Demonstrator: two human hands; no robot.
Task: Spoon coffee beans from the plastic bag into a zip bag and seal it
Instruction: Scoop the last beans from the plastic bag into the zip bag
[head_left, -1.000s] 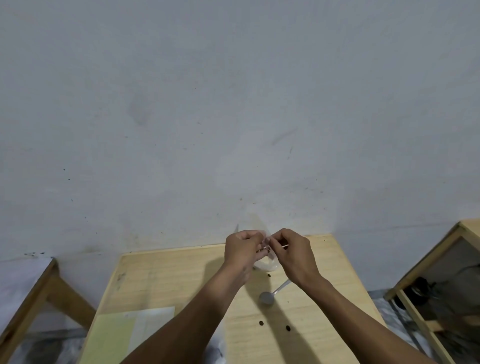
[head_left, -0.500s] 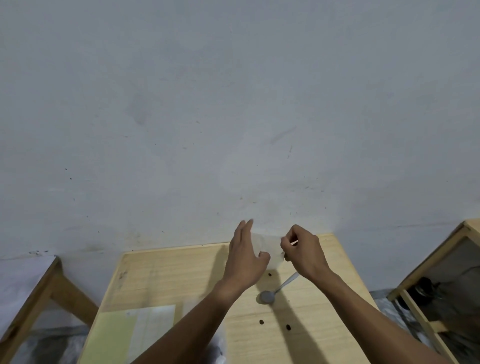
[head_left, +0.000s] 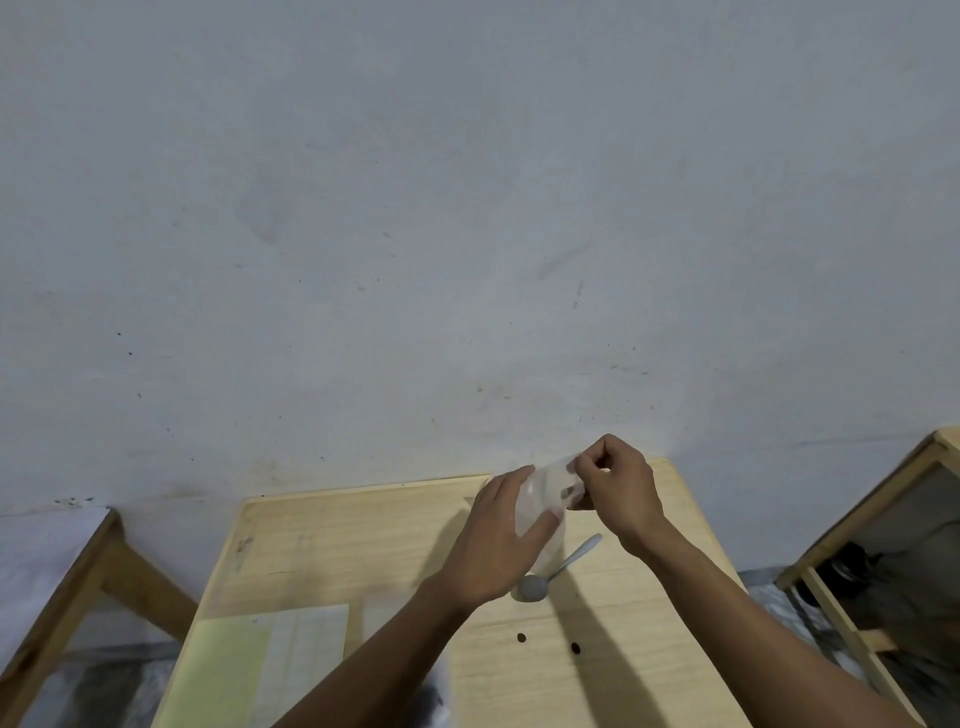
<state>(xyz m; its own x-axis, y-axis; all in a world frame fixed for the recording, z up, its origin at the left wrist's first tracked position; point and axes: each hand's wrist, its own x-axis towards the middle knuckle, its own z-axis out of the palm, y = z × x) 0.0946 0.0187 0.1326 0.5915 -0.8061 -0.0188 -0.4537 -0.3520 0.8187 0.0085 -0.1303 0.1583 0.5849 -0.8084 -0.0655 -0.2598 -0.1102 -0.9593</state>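
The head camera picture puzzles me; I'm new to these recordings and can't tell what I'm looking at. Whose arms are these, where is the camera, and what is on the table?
There is no machine here. A person wears one wide-angle camera on the head, so you look forward and down along their own arms, with a bare wall filling the top. The left hand and the right hand hold a small clear zip bag between them above a wooden table; the right fingers pinch its top edge. On the table lie a metal spoon, two stray coffee beans, and some paper sheets at the near left. Other wooden furniture shows at both picture edges.
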